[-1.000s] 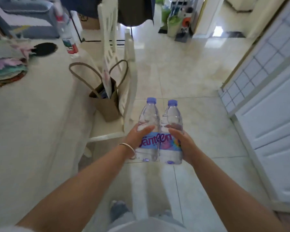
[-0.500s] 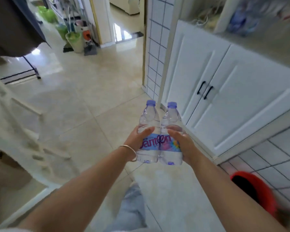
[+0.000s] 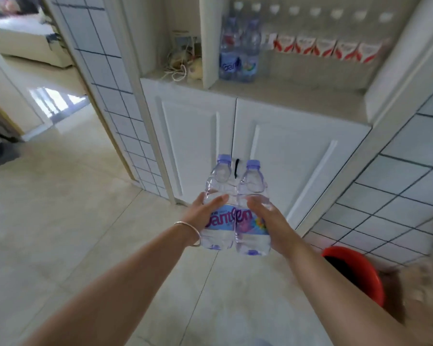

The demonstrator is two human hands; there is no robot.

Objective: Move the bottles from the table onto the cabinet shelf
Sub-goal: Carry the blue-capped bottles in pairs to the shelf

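I hold two clear water bottles with purple caps upright and side by side in front of me. My left hand [image 3: 202,213] grips the left bottle [image 3: 219,196], my right hand [image 3: 269,221] grips the right bottle [image 3: 253,196]. They hang in the air before the white cabinet doors [image 3: 298,158], below the cabinet shelf [image 3: 285,94]. On that shelf two like bottles [image 3: 238,53] stand at the left, beside a white divider.
A row of white-capped bottles with red-and-white labels [image 3: 323,46] lines the back of the shelf. A tangle of cord [image 3: 180,66] lies in the left compartment. A red bucket [image 3: 355,270] stands on the floor at the right. Tiled walls flank the cabinet.
The view has swung from the table and chair round to the cabinet, and the shelf has come into sight. Both bottles stay in my hands, held the same way.
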